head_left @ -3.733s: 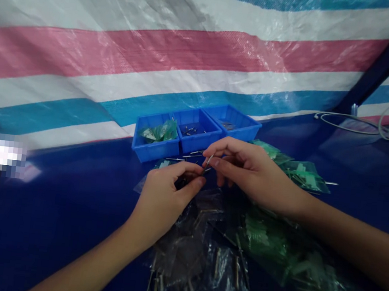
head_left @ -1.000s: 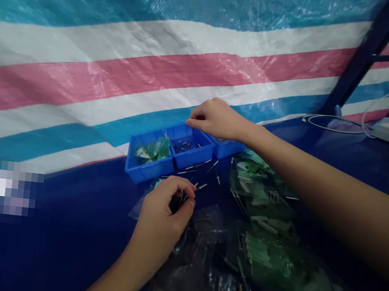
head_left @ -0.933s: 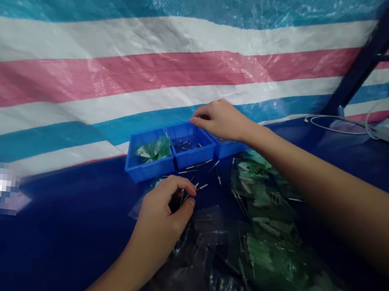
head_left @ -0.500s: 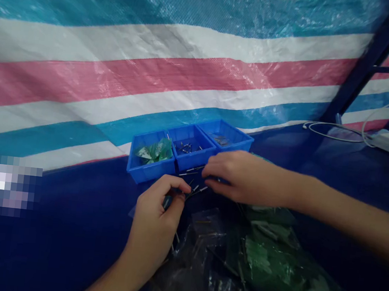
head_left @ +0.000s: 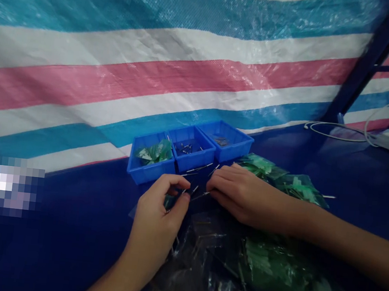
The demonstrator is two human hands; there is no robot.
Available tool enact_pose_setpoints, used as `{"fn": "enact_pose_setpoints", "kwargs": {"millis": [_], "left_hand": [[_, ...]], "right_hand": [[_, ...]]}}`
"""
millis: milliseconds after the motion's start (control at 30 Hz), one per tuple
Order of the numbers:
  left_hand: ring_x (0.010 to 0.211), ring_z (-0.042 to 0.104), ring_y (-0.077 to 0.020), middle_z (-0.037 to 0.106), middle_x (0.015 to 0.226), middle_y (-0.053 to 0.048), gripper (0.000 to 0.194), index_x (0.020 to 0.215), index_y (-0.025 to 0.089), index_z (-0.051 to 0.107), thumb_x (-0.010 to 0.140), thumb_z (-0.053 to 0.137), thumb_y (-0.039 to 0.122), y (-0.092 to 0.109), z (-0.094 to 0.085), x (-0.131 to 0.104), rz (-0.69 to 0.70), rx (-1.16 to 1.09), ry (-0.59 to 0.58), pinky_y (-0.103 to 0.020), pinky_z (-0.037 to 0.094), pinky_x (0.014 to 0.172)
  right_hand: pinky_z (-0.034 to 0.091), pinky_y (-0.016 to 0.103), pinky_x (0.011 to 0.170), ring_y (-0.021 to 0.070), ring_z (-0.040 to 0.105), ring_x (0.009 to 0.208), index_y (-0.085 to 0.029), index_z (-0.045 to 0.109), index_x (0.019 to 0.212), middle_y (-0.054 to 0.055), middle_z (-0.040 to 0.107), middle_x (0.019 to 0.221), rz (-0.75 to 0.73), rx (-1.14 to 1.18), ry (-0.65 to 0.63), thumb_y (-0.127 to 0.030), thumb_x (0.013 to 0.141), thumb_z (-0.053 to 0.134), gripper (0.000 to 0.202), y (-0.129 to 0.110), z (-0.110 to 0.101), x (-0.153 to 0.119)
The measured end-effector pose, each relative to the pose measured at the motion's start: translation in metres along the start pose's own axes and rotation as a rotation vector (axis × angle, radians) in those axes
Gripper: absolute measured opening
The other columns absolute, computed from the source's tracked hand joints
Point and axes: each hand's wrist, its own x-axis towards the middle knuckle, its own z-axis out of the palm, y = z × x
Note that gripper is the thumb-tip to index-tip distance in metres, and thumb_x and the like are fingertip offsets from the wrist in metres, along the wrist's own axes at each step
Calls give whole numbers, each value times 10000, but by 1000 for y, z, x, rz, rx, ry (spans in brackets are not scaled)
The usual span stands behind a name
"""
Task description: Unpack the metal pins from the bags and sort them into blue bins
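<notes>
Pin-like metal piece (head_left: 200, 195) meets the bunched fingertips of the right hand (head_left: 236, 191), whether pinched or merely touched I cannot tell; the left hand (head_left: 162, 204) curls thumb near forefinger, its contents hidden; similar pieces lie in the middle blue tray (head_left: 196, 159), while loose ones (head_left: 197, 169) remain just before it, so work seems part done; nearer, clear bags (head_left: 201, 248) are dim, cut off below.
</notes>
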Motion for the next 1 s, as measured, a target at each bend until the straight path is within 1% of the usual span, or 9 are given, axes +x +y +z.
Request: {"fn": "enact_pose_setpoints", "kwargs": {"millis": [100, 233, 300, 467, 633, 700, 800, 900, 1000], "left_hand": [[678, 600, -131, 655, 750, 20, 100, 839, 218, 630, 756, 574, 222, 1, 2, 1, -9, -18, -57, -207, 442, 543], [641, 619, -129, 684, 719, 26, 95, 780, 214, 657, 778, 566, 242, 2, 3, 2, 40, -17, -157, -213, 458, 550], [627, 621, -129, 691, 714, 27, 109, 758, 215, 663, 785, 560, 235, 2, 2, 2, 57, 8, -178, -213, 457, 531], [638, 644, -139, 703, 723, 24, 91, 771, 219, 666, 746, 585, 185, 2, 1, 3, 107, 18, -150, -227, 501, 564], [597, 641, -127, 701, 690, 31, 110, 736, 218, 662, 744, 583, 141, 4, 0, 2, 232, 60, -112, -225, 523, 590], [605, 645, -121, 706, 704, 32, 109, 751, 213, 663, 746, 589, 132, 4, 0, 2, 254, 75, -99, -214, 526, 605], [646, 660, -130, 716, 745, 22, 99, 783, 211, 671, 759, 596, 151, 4, 0, 1, 251, 104, -85, -216, 529, 626], [636, 662, -136, 717, 733, 20, 92, 771, 214, 673, 770, 592, 168, 5, 0, 1, 260, 122, -90, -219, 526, 606], [610, 656, -135, 710, 706, 25, 99, 751, 214, 665, 775, 584, 163, 5, 0, 1, 275, 147, -100, -217, 520, 581]], "right_hand": [[330, 307, 658, 160, 495, 681, -123, 579, 850, 51, 586, 760, -20, 21, 66, -137, 885, 411, 172, -7, -5, -4], [319, 291, 627, 153, 492, 635, -136, 566, 797, 45, 578, 700, -45, 0, 138, -146, 891, 393, 198, -11, -4, -4], [322, 292, 627, 153, 493, 628, -141, 563, 786, 44, 581, 690, -33, -5, 170, -161, 903, 370, 227, -11, -2, -4], [343, 306, 639, 156, 502, 615, -135, 568, 798, 42, 589, 680, 29, 38, 164, -186, 913, 355, 247, -14, 2, -3], [355, 280, 642, 145, 513, 643, -142, 585, 810, 39, 603, 707, -40, 129, 115, -162, 909, 361, 246, -15, 2, -4], [358, 283, 652, 144, 505, 635, -142, 599, 798, 36, 598, 684, -56, 117, 126, -154, 908, 361, 262, -15, 2, -5], [353, 292, 659, 146, 497, 624, -134, 617, 789, 34, 599, 663, -73, 85, 181, -159, 908, 373, 272, -14, 1, -6], [338, 293, 643, 143, 491, 608, -136, 621, 784, 33, 602, 659, -89, 54, 236, -169, 916, 362, 292, -14, 0, -7], [335, 295, 646, 146, 488, 600, -153, 619, 763, 32, 604, 652, -75, 30, 230, -175, 918, 356, 305, -14, 0, -7]]}}
